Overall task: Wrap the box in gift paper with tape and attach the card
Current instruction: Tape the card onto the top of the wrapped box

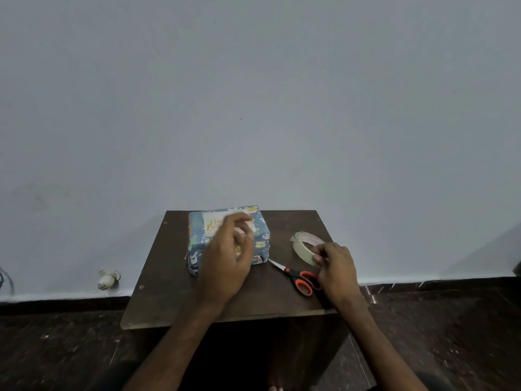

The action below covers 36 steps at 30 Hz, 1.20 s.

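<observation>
Gripping the tape roll (304,248) at the right of the table (169,292), the right hand (335,266) is sitting nearest, scissors (296,273) lying between it and the box (197,244). The left hand (228,255) is hovering, fingers curled, over the box to the left; whether it is pinching anything I cannot tell. Farthest, the card (214,220) is lying on the box top, long side left-right, just beyond those fingers.

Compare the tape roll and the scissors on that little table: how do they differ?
The tape roll is a pale, see-through ring; the scissors have metal blades and orange-and-black handles. The tape roll stands tilted on edge, pinched by the right hand; the scissors lie flat. Both sit on the dark table, right of the wrapped box.
</observation>
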Available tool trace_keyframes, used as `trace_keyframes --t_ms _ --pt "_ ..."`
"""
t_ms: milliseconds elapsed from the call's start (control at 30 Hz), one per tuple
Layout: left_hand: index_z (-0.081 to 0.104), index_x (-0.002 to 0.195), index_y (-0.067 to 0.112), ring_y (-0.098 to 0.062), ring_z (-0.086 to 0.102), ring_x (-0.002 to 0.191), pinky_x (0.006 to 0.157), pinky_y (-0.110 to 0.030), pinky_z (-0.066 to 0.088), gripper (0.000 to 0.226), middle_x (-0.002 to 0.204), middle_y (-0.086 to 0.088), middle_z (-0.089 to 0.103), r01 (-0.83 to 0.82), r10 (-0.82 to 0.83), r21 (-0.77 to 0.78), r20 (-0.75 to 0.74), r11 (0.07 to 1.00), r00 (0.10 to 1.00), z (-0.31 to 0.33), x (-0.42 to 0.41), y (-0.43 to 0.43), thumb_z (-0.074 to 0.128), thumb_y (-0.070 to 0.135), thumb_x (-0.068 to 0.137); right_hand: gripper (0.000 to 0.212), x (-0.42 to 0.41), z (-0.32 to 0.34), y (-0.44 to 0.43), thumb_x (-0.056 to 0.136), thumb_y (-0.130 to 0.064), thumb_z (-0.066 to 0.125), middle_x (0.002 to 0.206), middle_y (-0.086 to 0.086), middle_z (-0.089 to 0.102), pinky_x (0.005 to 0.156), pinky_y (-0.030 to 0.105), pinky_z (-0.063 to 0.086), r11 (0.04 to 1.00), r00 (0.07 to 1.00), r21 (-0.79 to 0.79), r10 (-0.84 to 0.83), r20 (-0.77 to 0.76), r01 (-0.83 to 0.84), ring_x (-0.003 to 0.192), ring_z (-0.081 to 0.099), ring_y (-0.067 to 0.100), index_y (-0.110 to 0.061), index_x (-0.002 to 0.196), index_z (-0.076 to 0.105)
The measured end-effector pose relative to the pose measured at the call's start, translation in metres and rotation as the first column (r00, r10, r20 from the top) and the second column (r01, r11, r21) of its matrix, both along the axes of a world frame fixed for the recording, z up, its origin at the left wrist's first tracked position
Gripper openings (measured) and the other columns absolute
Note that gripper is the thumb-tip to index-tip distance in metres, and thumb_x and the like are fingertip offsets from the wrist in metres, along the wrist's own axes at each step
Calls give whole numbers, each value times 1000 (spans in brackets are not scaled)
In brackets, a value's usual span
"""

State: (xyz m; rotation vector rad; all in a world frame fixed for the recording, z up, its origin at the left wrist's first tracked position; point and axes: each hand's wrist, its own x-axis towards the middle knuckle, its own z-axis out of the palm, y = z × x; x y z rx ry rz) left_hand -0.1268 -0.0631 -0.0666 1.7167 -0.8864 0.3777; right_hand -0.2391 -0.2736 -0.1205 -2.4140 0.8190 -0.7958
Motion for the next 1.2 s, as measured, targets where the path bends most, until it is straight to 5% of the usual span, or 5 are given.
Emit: trace_keyframes --t_ms 167,367,567,900,1200 --pt "63 117 33 -9 66 101 81 -30 55 28 108 7 72 349 -285 24 -528 937 800 -15 -15 -25 56 48 94 23 -14 22 47 92 -1 63 92 -1 68 64 27 54 862 894 410 103 436 -299 81 67 14 -23 91 65" --pt "69 109 7 -19 73 87 81 -28 57 23 94 -13 77 359 -489 -332 -627 872 606 -6 -25 -28 67 23 93 19 -23 24 58 85 -3 72 95 -3 68 82 28 54 833 847 240 409 340 -498 92 66 18 -21 91 69" --pt "70 105 14 -17 71 89 80 -27 52 28 91 -2 75 435 -402 -74 -543 897 737 -23 -18 -21 73 34 86 23 -19 40 54 89 -2 69 100 1 72 75 21 55 786 800 372 242 549 -493 93 69 19 -17 106 70" --pt "69 96 18 -6 67 75 69 -21 52 7 84 6 73 425 -338 162 -391 890 856 -23 -20 -14 73 20 91 13 -7 33 54 84 -9 75 83 -12 68 71 18 48 942 888 128 238 394 -309 81 63 10 -21 82 70" --pt "32 145 45 -10 60 74 75 -33 50 57 87 8 68 203 -229 721 -63 662 971 -9 -17 -1 41 45 89 12 -4 28 51 89 -11 70 71 -7 71 62 15 44 861 921 333 336 198 -385 62 61 2 -18 80 69"
